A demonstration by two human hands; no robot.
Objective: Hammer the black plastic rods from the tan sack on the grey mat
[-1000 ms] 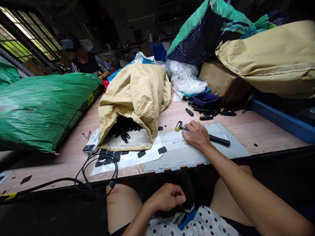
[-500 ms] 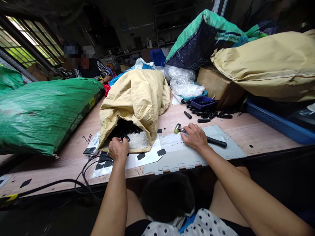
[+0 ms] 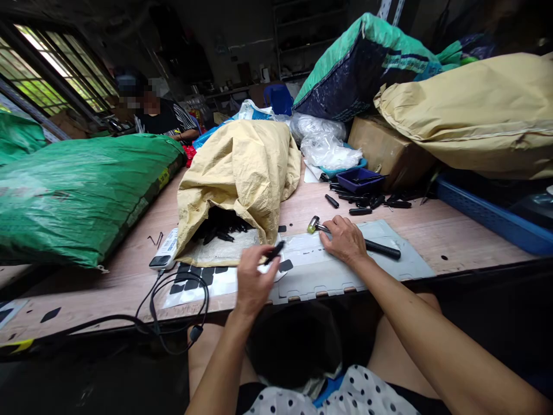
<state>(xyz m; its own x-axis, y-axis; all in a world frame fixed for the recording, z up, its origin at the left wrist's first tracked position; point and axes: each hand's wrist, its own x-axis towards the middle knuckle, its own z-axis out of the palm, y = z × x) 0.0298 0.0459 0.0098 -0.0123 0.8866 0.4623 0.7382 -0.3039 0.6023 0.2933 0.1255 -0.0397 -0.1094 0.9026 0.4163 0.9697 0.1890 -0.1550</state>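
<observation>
One black part [image 3: 275, 252] pinched between thumb and fingertips of left hand [image 3: 253, 282], just above grey mat [image 3: 328, 271] near-left corner; not set down yet. Right hand [image 3: 345, 241] on mat, fingers curled over mallet [image 3: 382, 249], which lies flat. Beyond mat's left edge, sack [image 3: 242, 167] mouth holds many loose black parts [image 3: 218, 226]

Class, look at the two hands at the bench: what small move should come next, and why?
Probably lowering the black piece onto the grey mat. The left hand pinches it just above the mat's left end, while the right hand lies on the hammer, which lies on that same mat, so setting the piece down there seems the likeliest step.
</observation>
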